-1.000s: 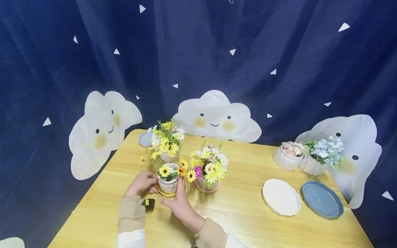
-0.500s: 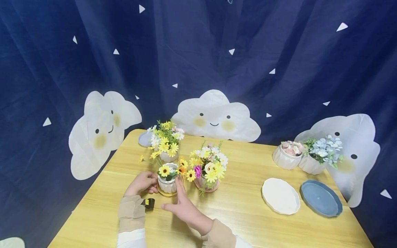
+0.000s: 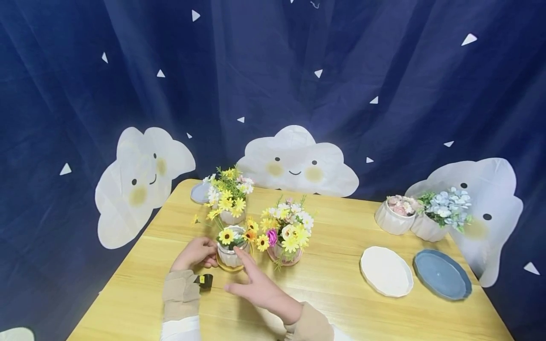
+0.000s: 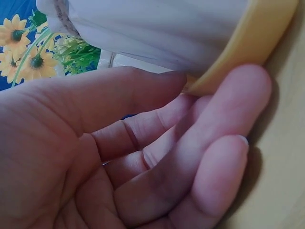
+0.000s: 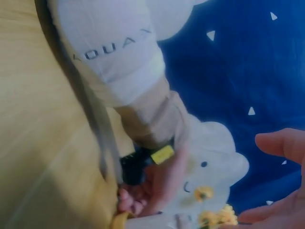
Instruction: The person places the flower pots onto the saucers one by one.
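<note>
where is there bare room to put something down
The yellow wooden table is bare between the round pink saucer and round white plate, and on the near side of that plate and the round blue plate. Crowded at left: the left hand and right hand beside the fluted white pot on its round yellow saucer, with yellow and white flowers behind.

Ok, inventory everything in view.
Sunflower pot: one, white, left.
Yellow saucer: one, yellow, underneath.
Daisy pot: one, white, behind.
Bouquet pot: one, white, centre.
Pink saucer: one, pink, underneath.
Pink-flower pot, blue-flower pot: two, white, far right.
White saucer, blue saucer: one each, right.
Lilac saucer: one, lilac, back left.
Table: one, yellowish, below.
Curtain: one, navy, behind.
Clouds, triangles: several, white, on curtain.
Black device: one, black, left wrist.
Sleeves: two, white and beige, front.
Left fingers: one hand, touching yellow saucer.
Right fingers: one hand, near sunflower pot.
</note>
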Tool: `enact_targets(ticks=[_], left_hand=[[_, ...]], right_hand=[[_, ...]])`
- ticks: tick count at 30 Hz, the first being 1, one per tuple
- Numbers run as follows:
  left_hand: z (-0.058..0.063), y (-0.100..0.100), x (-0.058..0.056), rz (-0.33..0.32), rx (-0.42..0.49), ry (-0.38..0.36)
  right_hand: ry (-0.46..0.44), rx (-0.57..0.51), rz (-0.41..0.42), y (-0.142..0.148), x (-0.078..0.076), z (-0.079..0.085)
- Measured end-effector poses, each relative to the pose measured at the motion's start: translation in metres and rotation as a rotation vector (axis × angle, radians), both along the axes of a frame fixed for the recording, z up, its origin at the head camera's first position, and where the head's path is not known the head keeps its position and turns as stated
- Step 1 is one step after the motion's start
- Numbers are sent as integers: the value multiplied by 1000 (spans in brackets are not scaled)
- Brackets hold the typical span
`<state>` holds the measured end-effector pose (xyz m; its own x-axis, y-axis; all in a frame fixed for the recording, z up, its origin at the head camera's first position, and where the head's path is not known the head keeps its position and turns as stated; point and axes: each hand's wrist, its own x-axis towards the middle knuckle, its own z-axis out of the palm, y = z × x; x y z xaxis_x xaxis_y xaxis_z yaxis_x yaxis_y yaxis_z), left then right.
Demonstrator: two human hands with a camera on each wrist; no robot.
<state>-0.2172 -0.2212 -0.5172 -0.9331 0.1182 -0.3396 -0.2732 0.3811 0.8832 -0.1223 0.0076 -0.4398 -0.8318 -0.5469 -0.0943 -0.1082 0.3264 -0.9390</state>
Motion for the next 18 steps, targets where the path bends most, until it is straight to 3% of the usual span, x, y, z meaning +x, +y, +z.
enact_targets(ticks=[7,9,13,18], left_hand=[[1,-3,0,-21,15,-2],[3,-6,1,-53,23,24],[7,-7,3,-55,-5,63],[14,-4,6,-25,-57,85]], right_hand=[[171,83,22,9,1,12],[217,74,34,11,2,15],[311,13,53,17,1,22],[332,-83,45,25,1,28]])
